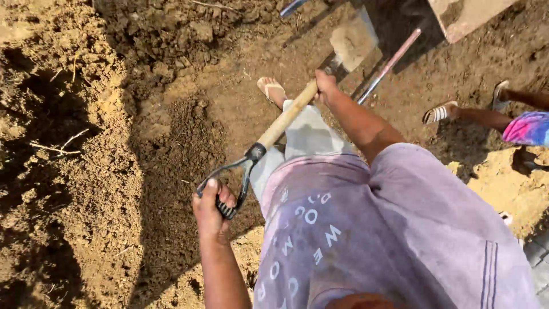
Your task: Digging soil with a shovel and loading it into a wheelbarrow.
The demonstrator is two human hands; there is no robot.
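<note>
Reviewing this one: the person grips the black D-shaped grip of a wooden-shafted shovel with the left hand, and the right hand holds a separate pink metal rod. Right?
Not quite. The head view shows the left hand on the black D-shaped grip of the wooden-shafted shovel, but the right hand holds that same shovel's shaft further up. The pink metal rod lies untouched on the soil.

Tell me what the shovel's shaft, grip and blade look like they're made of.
Shaft: pale, matte, likely bare wood, held by the right hand. Grip: dark D-shaped loop, metal or plastic, unclear which, held by the left hand. Blade: flat, soil-coated, probably metal.
</note>
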